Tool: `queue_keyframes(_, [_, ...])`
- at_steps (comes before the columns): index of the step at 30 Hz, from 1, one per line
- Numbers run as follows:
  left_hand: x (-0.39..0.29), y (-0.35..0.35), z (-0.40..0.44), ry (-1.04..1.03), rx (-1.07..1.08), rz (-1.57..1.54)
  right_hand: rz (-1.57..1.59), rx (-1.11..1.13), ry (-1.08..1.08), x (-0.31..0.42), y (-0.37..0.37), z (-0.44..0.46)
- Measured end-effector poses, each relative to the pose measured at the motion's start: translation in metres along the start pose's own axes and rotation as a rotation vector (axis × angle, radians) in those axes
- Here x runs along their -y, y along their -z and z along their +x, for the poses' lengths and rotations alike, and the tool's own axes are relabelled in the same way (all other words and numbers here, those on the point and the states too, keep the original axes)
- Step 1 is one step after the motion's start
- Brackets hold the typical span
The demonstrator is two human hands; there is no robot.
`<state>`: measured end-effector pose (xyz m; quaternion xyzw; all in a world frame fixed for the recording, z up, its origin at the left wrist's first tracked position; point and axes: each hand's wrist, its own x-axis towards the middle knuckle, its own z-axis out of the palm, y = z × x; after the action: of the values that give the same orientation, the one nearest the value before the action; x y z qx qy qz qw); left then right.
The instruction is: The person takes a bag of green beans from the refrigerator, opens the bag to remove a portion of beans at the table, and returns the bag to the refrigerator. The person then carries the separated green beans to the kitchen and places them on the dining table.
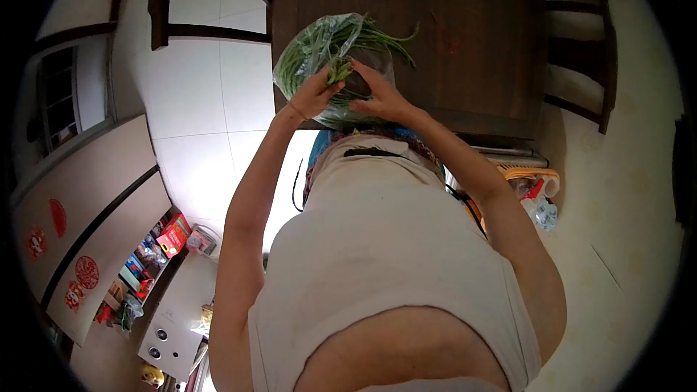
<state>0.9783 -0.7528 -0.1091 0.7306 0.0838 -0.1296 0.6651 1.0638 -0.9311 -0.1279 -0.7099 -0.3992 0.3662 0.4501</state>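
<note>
A clear plastic bag (pixel 353 23) lies near the table's left front corner, with long green beans (pixel 292 58) coiled in it and some trailing out to the right. Above the bag, my left hand (pixel 314 94) is closed around a small bunch of green bean pieces (pixel 339 70). My right hand (pixel 382 96) is beside it on the right, thumb and fingers apart. One of its fingertips is at the edge of the bunch; whether it touches, I cannot tell. Nothing shows between the right hand's fingers.
The dark wooden table (pixel 479 51) stretches away in front of me. Dark chairs stand at its left (pixel 210 29) and right (pixel 581 58). An orange-rimmed basket (pixel 534 173) with plastic bags is low on the right. A shelf with packages (pixel 138 268) stands at the lower left.
</note>
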Motion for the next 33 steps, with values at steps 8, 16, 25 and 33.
queue_keyframes(8, [0.004,-0.008,0.008,0.168,0.045,0.37,0.864,-0.287,-0.129,0.013,-0.05,0.043])
queue_keyframes(16, [-0.011,-0.054,-0.032,-0.289,-0.166,0.711,1.386,-0.516,-0.564,-0.005,-0.035,0.049])
queue_keyframes(25, [-0.014,-0.052,0.026,0.244,0.141,0.865,1.264,-0.608,-0.597,-0.013,-0.025,0.053])
queue_keyframes(33, [0.08,-0.051,-0.001,0.301,0.015,1.237,0.984,-0.552,-0.606,-0.004,-0.027,0.081])
